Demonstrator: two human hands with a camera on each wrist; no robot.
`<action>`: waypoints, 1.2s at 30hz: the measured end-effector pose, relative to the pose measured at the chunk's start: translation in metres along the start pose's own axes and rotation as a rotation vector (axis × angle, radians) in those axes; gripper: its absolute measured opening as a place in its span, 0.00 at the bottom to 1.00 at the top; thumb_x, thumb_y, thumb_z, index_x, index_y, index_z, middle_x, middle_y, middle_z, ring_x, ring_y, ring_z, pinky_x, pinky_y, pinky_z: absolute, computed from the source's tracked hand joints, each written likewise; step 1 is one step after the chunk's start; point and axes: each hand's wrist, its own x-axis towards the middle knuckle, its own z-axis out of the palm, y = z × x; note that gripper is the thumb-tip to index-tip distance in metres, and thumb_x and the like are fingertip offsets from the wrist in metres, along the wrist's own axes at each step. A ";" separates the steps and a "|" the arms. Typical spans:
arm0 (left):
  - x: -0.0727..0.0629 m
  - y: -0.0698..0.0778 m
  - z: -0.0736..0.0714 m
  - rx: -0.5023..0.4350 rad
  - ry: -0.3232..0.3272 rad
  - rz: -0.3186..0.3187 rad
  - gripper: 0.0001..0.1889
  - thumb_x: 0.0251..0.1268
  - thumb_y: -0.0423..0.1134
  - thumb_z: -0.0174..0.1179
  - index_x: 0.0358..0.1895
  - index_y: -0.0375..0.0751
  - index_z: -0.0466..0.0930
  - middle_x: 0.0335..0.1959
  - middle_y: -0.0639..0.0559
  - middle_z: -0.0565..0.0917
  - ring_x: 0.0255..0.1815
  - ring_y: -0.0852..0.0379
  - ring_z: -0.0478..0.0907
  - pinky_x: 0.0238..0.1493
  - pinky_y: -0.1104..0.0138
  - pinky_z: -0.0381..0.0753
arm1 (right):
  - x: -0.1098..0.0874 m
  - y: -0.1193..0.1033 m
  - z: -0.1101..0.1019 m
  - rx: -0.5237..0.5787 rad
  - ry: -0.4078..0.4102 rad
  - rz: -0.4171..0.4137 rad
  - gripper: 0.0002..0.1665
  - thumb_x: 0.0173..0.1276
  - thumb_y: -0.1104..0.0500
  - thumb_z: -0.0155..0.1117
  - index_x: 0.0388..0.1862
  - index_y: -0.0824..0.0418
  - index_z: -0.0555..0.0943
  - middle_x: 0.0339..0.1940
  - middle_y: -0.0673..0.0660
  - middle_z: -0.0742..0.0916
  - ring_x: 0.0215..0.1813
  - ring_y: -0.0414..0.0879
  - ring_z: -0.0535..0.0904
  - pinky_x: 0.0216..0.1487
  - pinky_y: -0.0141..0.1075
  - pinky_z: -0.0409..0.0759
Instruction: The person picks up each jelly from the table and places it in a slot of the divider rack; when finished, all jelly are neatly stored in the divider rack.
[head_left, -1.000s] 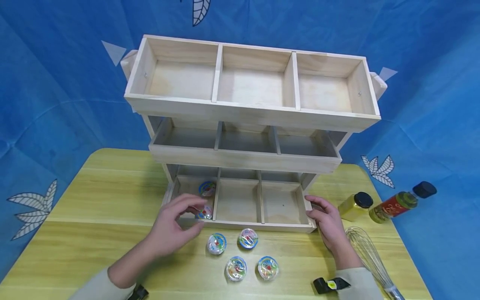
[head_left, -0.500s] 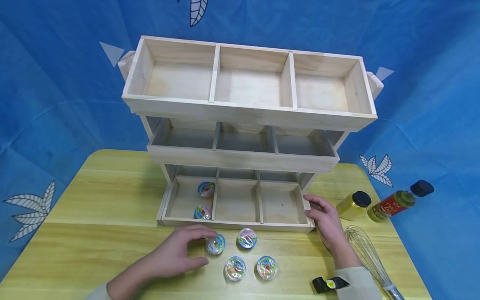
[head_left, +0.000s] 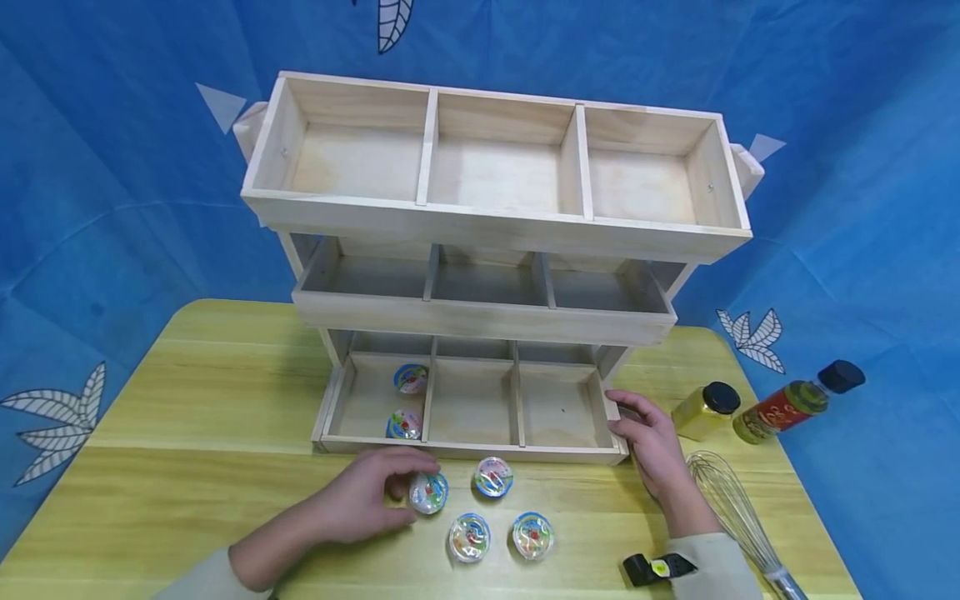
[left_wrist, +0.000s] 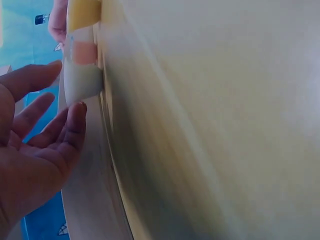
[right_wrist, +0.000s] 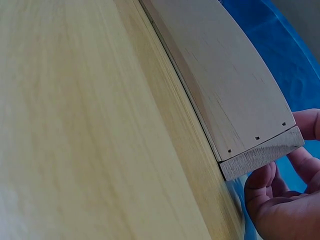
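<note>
My left hand (head_left: pixel 367 497) is around the leftmost small jelly cup (head_left: pixel 428 493) on the table. Its fingers touch the cup's far side, while the thumb looks slightly apart. In the left wrist view this cup (left_wrist: pixel 82 82) is whitish. Three other jelly cups, (head_left: pixel 492 477) one behind and two nearer me, stand close to it. Two more cups, including a front one (head_left: pixel 404 425), lie in the bottom tray's left compartment. My right hand (head_left: pixel 651 442) grips the right end of the wooden three-tier rack (head_left: pixel 495 454), fingers on its side wall (right_wrist: pixel 260 152).
Right of the rack stand a yellow jar (head_left: pixel 705 412) with a black lid and a dark-capped bottle (head_left: pixel 783 410). A wire whisk (head_left: pixel 731 508) lies near my right forearm. The rack's two upper tiers overhang the bottom tray. A blue cloth (head_left: pixel 112 167) hangs behind.
My left hand has come out of the bottom tray's left compartment and down to the leftmost jelly cup on the table, which has shifted slightly towards me. My right hand keeps its grip.
</note>
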 end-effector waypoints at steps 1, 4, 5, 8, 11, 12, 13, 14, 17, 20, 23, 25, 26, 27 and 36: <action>0.001 -0.001 0.000 -0.015 -0.010 -0.001 0.30 0.43 0.23 0.72 0.57 0.34 0.81 0.56 0.45 0.81 0.38 0.58 0.79 0.38 0.66 0.84 | 0.000 0.000 0.000 0.000 -0.001 -0.001 0.28 0.64 0.76 0.57 0.65 0.77 0.71 0.64 0.68 0.72 0.57 0.44 0.75 0.52 0.31 0.79; 0.003 -0.005 0.000 -0.049 -0.043 0.006 0.29 0.43 0.24 0.73 0.56 0.36 0.82 0.54 0.49 0.82 0.32 0.57 0.78 0.32 0.66 0.83 | 0.000 0.000 0.000 -0.003 -0.005 -0.001 0.28 0.65 0.76 0.57 0.65 0.78 0.69 0.64 0.66 0.72 0.57 0.44 0.75 0.52 0.31 0.79; 0.003 -0.006 0.000 -0.048 -0.053 0.014 0.29 0.44 0.24 0.73 0.56 0.37 0.82 0.52 0.50 0.82 0.31 0.57 0.78 0.31 0.67 0.83 | 0.001 0.000 0.000 -0.005 -0.006 0.000 0.28 0.65 0.76 0.57 0.66 0.78 0.69 0.64 0.66 0.72 0.57 0.44 0.75 0.52 0.31 0.79; 0.005 -0.009 0.001 -0.034 -0.078 0.022 0.27 0.46 0.25 0.74 0.55 0.40 0.83 0.47 0.55 0.84 0.30 0.58 0.78 0.30 0.67 0.82 | 0.001 0.000 0.000 -0.010 -0.005 0.008 0.29 0.66 0.76 0.57 0.66 0.78 0.68 0.65 0.66 0.72 0.58 0.44 0.74 0.52 0.31 0.79; 0.006 -0.010 0.004 -0.015 -0.090 0.014 0.25 0.48 0.27 0.74 0.54 0.41 0.84 0.43 0.60 0.83 0.31 0.60 0.77 0.32 0.68 0.82 | 0.001 0.001 0.000 -0.017 -0.004 0.018 0.29 0.66 0.76 0.56 0.67 0.78 0.68 0.65 0.66 0.71 0.59 0.45 0.73 0.52 0.30 0.78; 0.006 -0.010 0.005 -0.009 -0.089 0.011 0.25 0.48 0.29 0.74 0.54 0.41 0.84 0.42 0.61 0.83 0.32 0.61 0.76 0.33 0.68 0.82 | 0.001 0.001 0.000 -0.018 -0.004 0.021 0.29 0.66 0.76 0.56 0.67 0.77 0.68 0.66 0.66 0.71 0.59 0.45 0.73 0.52 0.30 0.78; 0.007 -0.010 0.006 -0.007 -0.085 0.010 0.25 0.48 0.29 0.75 0.54 0.42 0.84 0.42 0.62 0.82 0.33 0.61 0.76 0.34 0.68 0.82 | 0.001 0.001 0.000 -0.019 -0.005 0.022 0.29 0.66 0.75 0.56 0.67 0.77 0.68 0.66 0.66 0.71 0.59 0.46 0.73 0.53 0.30 0.78; 0.007 -0.010 0.008 -0.006 -0.079 0.011 0.25 0.48 0.30 0.75 0.54 0.42 0.84 0.42 0.62 0.82 0.34 0.62 0.76 0.35 0.68 0.82 | 0.001 0.001 0.000 -0.018 -0.006 0.022 0.29 0.66 0.75 0.56 0.67 0.77 0.68 0.66 0.66 0.71 0.60 0.46 0.73 0.53 0.30 0.78; 0.008 -0.010 0.012 -0.014 -0.055 0.020 0.24 0.47 0.31 0.76 0.52 0.44 0.85 0.43 0.62 0.83 0.36 0.63 0.76 0.37 0.67 0.82 | 0.002 0.001 0.000 -0.013 -0.008 0.017 0.29 0.67 0.75 0.56 0.67 0.77 0.68 0.66 0.67 0.71 0.60 0.46 0.73 0.53 0.30 0.78; 0.009 -0.011 0.016 -0.016 -0.033 0.032 0.23 0.47 0.31 0.77 0.50 0.46 0.85 0.43 0.62 0.83 0.38 0.64 0.77 0.39 0.68 0.82 | 0.002 0.002 0.000 -0.009 -0.006 0.013 0.28 0.67 0.76 0.56 0.67 0.78 0.68 0.66 0.67 0.71 0.59 0.45 0.74 0.52 0.30 0.78; 0.009 -0.010 0.019 -0.030 -0.024 0.025 0.22 0.47 0.31 0.77 0.49 0.47 0.85 0.43 0.62 0.83 0.41 0.63 0.78 0.42 0.68 0.82 | 0.002 0.002 -0.001 -0.004 -0.005 0.009 0.28 0.66 0.76 0.56 0.66 0.78 0.69 0.65 0.67 0.72 0.58 0.44 0.74 0.52 0.30 0.78; 0.009 -0.009 0.019 -0.049 -0.023 0.016 0.22 0.47 0.30 0.77 0.48 0.46 0.85 0.43 0.62 0.83 0.42 0.63 0.78 0.44 0.68 0.82 | 0.001 0.003 -0.001 0.002 -0.008 0.006 0.28 0.66 0.76 0.56 0.66 0.77 0.69 0.65 0.67 0.71 0.58 0.45 0.74 0.52 0.31 0.79; 0.009 -0.008 0.019 -0.061 -0.024 0.010 0.22 0.47 0.29 0.76 0.48 0.46 0.85 0.43 0.62 0.83 0.43 0.62 0.78 0.45 0.68 0.82 | 0.001 0.003 -0.001 0.004 -0.009 0.004 0.28 0.66 0.76 0.56 0.66 0.77 0.69 0.65 0.67 0.71 0.58 0.45 0.74 0.52 0.31 0.79; 0.009 -0.007 0.019 -0.075 -0.026 0.005 0.22 0.47 0.29 0.76 0.48 0.46 0.85 0.43 0.61 0.83 0.43 0.62 0.79 0.45 0.67 0.83 | 0.001 0.003 -0.001 0.006 -0.011 0.003 0.28 0.66 0.76 0.56 0.66 0.77 0.70 0.65 0.67 0.71 0.58 0.44 0.74 0.52 0.31 0.79; 0.004 -0.002 0.012 -0.257 0.012 0.017 0.22 0.48 0.28 0.76 0.50 0.39 0.84 0.46 0.50 0.83 0.44 0.55 0.81 0.47 0.62 0.84 | 0.001 0.002 -0.002 0.002 -0.021 0.006 0.29 0.66 0.75 0.56 0.67 0.78 0.67 0.64 0.66 0.71 0.60 0.46 0.73 0.53 0.31 0.78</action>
